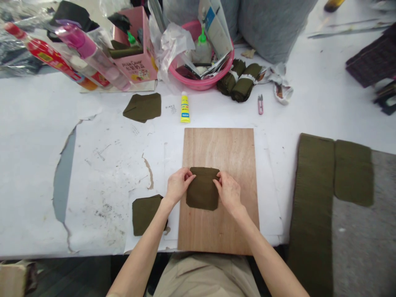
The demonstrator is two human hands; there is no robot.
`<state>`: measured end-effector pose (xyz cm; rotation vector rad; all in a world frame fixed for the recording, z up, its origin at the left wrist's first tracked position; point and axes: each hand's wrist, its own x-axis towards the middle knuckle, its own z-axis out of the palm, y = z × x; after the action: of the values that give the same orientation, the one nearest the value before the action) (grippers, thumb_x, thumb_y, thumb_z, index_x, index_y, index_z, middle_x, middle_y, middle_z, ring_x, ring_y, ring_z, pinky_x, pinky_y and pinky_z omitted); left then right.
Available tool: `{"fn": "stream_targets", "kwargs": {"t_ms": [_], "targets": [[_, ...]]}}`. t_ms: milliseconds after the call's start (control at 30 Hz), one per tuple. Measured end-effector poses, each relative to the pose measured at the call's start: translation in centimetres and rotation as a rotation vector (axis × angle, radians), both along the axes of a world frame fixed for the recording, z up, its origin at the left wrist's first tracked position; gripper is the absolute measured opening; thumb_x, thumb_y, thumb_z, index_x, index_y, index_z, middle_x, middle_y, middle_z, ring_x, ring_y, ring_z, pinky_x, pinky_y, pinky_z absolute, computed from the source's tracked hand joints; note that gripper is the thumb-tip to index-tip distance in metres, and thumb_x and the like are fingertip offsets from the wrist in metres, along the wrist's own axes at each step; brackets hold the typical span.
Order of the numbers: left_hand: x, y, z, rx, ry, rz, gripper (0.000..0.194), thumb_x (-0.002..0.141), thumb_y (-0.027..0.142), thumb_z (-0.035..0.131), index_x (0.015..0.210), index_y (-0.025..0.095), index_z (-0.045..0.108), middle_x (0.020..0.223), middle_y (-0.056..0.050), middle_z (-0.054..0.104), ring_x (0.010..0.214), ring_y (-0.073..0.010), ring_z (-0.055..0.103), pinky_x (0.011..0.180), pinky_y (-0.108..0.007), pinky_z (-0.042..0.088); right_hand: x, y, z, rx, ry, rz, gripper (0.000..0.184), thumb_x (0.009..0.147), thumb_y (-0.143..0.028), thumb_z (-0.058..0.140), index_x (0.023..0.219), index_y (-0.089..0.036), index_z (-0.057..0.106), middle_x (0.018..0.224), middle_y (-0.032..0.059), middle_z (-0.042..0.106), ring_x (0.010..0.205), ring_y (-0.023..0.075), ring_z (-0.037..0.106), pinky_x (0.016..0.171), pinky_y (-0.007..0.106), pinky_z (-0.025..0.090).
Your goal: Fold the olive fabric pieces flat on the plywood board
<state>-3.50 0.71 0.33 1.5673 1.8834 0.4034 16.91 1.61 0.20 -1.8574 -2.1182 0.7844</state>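
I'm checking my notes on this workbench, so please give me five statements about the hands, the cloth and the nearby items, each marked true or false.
1. The left hand and the right hand pinch the olive cloth piece near its far corners. True.
2. The yellow tube lies beyond the far edge of the wooden board. True.
3. The olive cloth piece lies off the wooden board. False: it lies on the board.
4. The pink basin holds a bottle with a green tip. True.
5. The pink snips lie to the left of the yellow tube. False: the pink snips lie to its right.
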Motion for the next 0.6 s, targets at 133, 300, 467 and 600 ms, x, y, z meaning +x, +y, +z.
{"fn": "stream_targets", "kwargs": {"t_ms": [133,300,467,600], "targets": [[0.1,-0.2,-0.3,0.016,0.006,0.011,0.016,0.083,0.033,0.056,0.075,0.020,0.056,0.064,0.004,0.054,0.058,-0.0109,0.048,0.058,-0.024,0.035,0.0,0.0,-0.1,-0.005,0.018,-0.031,0.010,0.090,-0.027,0.046,0.093,-0.021,0.053,0.085,0.0041,0.062,0.069,0.0152,0.057,0.058,0.026,0.036],[0.3,-0.5,-0.4,0.050,0.079,-0.012,0.012,0.084,0.031,0.056,0.081,0.020,0.055,0.068,0.003,0.054,0.062,-0.0120,0.050,0.061,-0.024,0.038,0.3,0.7,-0.3,-0.077,0.005,-0.018,0.005,0.085,-0.027,0.053,0.084,-0.022,0.055,0.083,0.0012,0.061,0.064,0.0134,0.054,0.055,0.025,0.033],[0.7,0.0,0.4,0.141,0.181,-0.194,0.018,0.086,0.021,0.052,0.103,0.022,0.057,0.101,-0.006,0.057,0.095,-0.0187,0.054,0.080,-0.030,0.045,0.4,0.9,0.0,-0.048,0.049,0.057,0.004,0.081,-0.020,0.054,0.078,-0.022,0.053,0.084,0.0003,0.058,0.071,0.0136,0.054,0.058,0.025,0.034],[0.6,0.9,0.9,0.127,0.201,-0.336,0.026,0.085,0.017,0.051,0.110,0.024,0.058,0.109,-0.007,0.054,0.105,-0.0213,0.049,0.088,-0.034,0.044,0.5,0.1,0.1,0.014,0.146,0.077,0.004,0.080,-0.017,0.050,0.080,-0.021,0.051,0.083,0.0013,0.058,0.080,0.0153,0.055,0.067,0.026,0.038]]}}
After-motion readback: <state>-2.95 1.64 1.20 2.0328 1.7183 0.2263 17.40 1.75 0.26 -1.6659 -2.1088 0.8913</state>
